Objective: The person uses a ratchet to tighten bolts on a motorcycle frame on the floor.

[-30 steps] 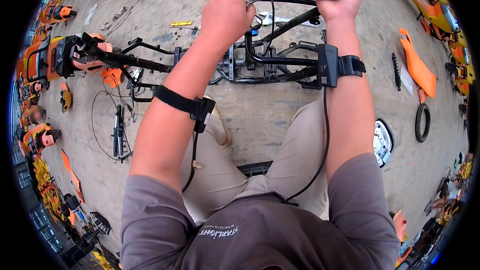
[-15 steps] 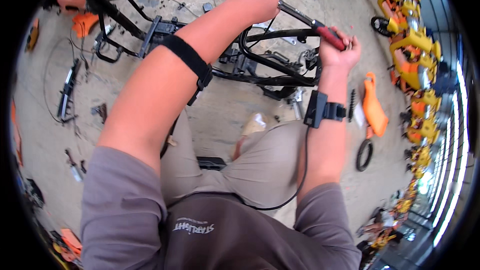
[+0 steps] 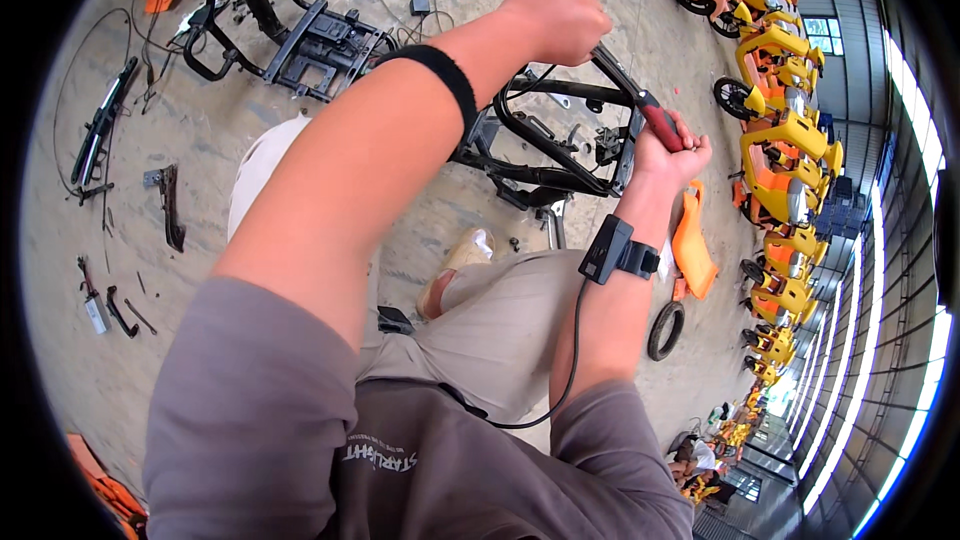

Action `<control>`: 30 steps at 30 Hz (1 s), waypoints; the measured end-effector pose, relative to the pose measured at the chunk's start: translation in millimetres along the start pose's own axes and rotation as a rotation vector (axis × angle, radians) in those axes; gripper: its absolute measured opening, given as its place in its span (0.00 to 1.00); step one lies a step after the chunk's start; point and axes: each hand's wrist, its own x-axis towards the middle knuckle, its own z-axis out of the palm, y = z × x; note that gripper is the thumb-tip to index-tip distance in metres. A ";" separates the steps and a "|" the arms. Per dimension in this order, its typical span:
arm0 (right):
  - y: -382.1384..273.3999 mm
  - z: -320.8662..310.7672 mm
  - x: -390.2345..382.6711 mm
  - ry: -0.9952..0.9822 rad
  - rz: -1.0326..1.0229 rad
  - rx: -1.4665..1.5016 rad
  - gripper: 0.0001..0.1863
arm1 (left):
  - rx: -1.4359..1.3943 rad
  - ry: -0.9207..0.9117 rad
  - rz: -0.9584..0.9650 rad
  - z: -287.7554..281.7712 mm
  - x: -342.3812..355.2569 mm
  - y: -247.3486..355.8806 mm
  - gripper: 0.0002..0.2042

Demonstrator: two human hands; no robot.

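Observation:
My left hand is closed around the upper end of a ratchet wrench, hiding that end. My right hand grips the wrench's red-and-black handle, fingers curled. The wrench slants from upper left down to the right, above a black tubular vehicle frame, which lies beyond my forearms and is partly covered by the left one.
Yellow scooters line the right side. An orange panel and a black tyre lie beside me. Loose metal parts and cables lie at left. My foot in a shoe is below the frame.
The view has swung round, bringing the scooters and wall into sight at right. Both hands have moved right in the picture; the wrench has tipped from level to a steep slant.

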 end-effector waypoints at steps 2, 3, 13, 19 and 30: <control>-5.1 -1.9 -8.7 0.038 -0.043 -0.002 0.19 | 0.016 -0.096 -0.014 -9.2 4.9 8.2 0.08; -6.4 -2.9 -14.7 0.051 -0.080 -0.036 0.19 | 0.039 -0.200 -0.019 -14.1 6.8 10.6 0.08; 10.3 -5.4 -78.6 0.088 -0.241 -0.126 0.19 | -0.035 -0.134 0.097 -11.3 -2.7 1.9 0.08; 3.2 -10.4 -67.6 0.030 -0.141 -0.089 0.19 | -0.067 -0.256 -0.041 -24.4 -2.8 7.2 0.08; -3.6 -6.7 26.2 0.023 -0.149 -0.428 0.11 | -0.070 -0.231 -0.244 -11.6 11.7 11.5 0.09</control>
